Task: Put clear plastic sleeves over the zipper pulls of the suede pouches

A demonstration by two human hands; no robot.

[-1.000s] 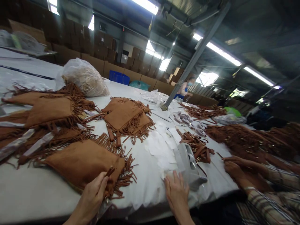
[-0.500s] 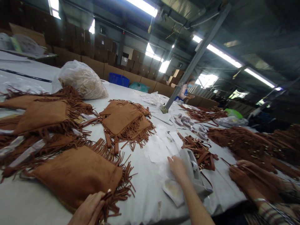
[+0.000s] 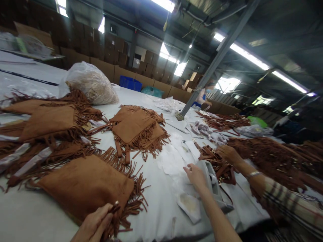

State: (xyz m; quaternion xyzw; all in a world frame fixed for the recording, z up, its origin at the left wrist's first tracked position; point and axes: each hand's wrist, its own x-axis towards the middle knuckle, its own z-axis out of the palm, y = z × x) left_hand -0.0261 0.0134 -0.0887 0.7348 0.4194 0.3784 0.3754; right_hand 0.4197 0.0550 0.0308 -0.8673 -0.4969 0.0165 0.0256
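A tan suede-like bag with long fringe (image 3: 85,185) lies flat on the table in front of me. My left hand (image 3: 97,220) grips its near right corner, fingers closed around a brown strap end with a small metal fitting (image 3: 114,207). My right hand (image 3: 196,174) is just left of a grey tape dispenser (image 3: 214,185), fingers stretched forward and slightly apart. Nothing shows between them. Behind the dispenser is a pile of brown straps with metal buckles (image 3: 213,158). A co-worker's hand (image 3: 228,154) reaches into that pile from the right.
Several more fringed bags (image 3: 135,126) are stacked beyond the first, others (image 3: 50,122) at left. A plastic-wrapped bundle (image 3: 89,84) stands behind them. White papers (image 3: 171,158) and a small packet (image 3: 190,205) lie mid-table. A grey post (image 3: 217,64) rises at the back; dark brown fringe (image 3: 272,158) covers the right.
The co-worker's hand has moved left and away from me into the strap pile. My hands stay nearly where they were; the whole view has shifted slightly.
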